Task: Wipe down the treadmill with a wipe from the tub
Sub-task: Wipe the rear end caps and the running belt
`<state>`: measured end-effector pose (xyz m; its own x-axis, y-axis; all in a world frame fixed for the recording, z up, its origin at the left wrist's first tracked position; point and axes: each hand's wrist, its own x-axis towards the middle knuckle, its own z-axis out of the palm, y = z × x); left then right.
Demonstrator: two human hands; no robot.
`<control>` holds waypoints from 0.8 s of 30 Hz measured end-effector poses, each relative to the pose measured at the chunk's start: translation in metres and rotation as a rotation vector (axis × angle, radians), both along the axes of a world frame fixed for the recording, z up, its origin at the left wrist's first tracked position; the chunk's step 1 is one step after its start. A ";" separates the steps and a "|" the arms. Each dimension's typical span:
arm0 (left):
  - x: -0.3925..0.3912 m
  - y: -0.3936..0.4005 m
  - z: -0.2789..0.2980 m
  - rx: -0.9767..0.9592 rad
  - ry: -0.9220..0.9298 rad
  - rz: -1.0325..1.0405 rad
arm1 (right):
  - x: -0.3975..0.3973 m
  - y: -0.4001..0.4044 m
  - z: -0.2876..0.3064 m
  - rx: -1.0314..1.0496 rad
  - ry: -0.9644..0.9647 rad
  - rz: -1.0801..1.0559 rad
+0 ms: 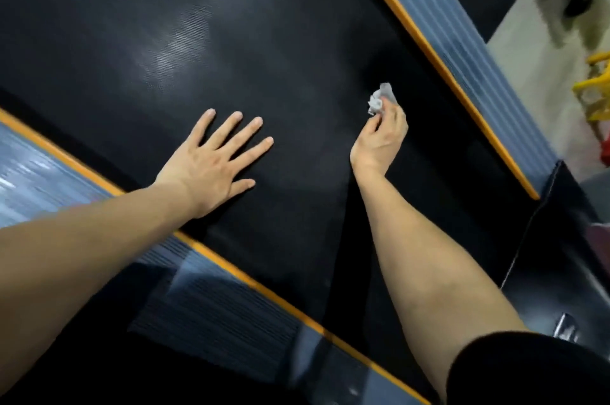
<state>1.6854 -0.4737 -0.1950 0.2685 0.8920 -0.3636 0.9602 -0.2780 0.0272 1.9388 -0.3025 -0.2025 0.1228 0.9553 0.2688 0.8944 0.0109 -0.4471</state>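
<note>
The treadmill's black belt (204,28) fills most of the view, running diagonally between two grey ribbed side rails with orange edging. My left hand (214,160) lies flat on the belt with its fingers spread and straight. My right hand (383,137) is to its right, near the right rail, and pinches a small crumpled white wipe (379,100) at its fingertips, just above or on the belt. The tub is not in view.
The right side rail (439,18) runs from top centre to the right edge; the left side rail (39,173) crosses the lower left. Pale floor (541,74) with a yellow frame (594,87) lies beyond the right rail. A dark base part sits at lower right.
</note>
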 end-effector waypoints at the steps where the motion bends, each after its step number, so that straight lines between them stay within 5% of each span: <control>1: 0.005 0.002 0.010 -0.041 0.030 0.026 | 0.001 0.001 0.000 -0.002 -0.011 0.011; 5: 0.024 -0.017 0.029 -0.122 0.043 0.267 | 0.004 0.005 -0.004 -0.030 0.054 0.058; 10: 0.029 -0.049 0.012 0.049 -0.085 0.411 | 0.012 -0.002 0.006 -0.040 0.106 0.138; 16: 0.029 -0.045 0.003 0.005 -0.100 0.385 | -0.028 -0.147 0.032 -0.313 0.294 0.948; 20: 0.030 -0.049 -0.002 -0.029 -0.117 0.405 | 0.006 -0.163 0.022 -0.335 -0.014 1.396; 22: 0.032 -0.047 -0.001 -0.050 -0.112 0.410 | 0.012 -0.105 0.033 -0.281 -0.169 1.381; 24: 0.032 -0.047 0.002 -0.079 -0.083 0.400 | 0.031 -0.039 0.033 -0.226 -0.388 1.105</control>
<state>1.7172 -0.5205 -0.1933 -0.0620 0.9021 -0.4271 0.9858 0.1222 0.1150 1.9703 -0.3414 -0.1694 -0.8486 0.5227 -0.0816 0.5258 0.8160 -0.2403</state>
